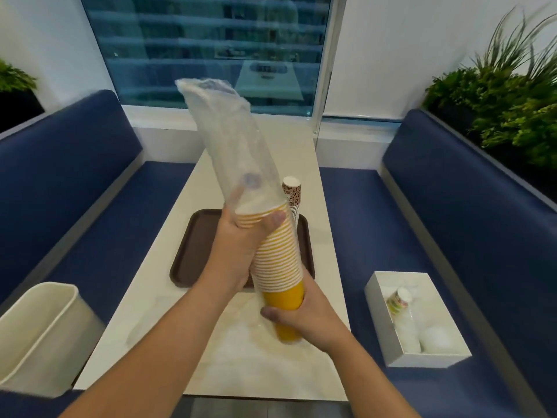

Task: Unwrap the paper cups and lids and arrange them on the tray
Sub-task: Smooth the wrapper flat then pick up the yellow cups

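A person's left hand (pixel 241 251) curls around the top of a stack of yellow cups (pixel 280 260) and its clear plastic sleeve (pixel 229 140), while the right hand (pixel 307 315) grips the stack's base, tilted above the near edge of the brown tray (pixel 193 251) on the table (pixel 241 357). Patterned cups (pixel 291 191) stand at the tray's far right corner.
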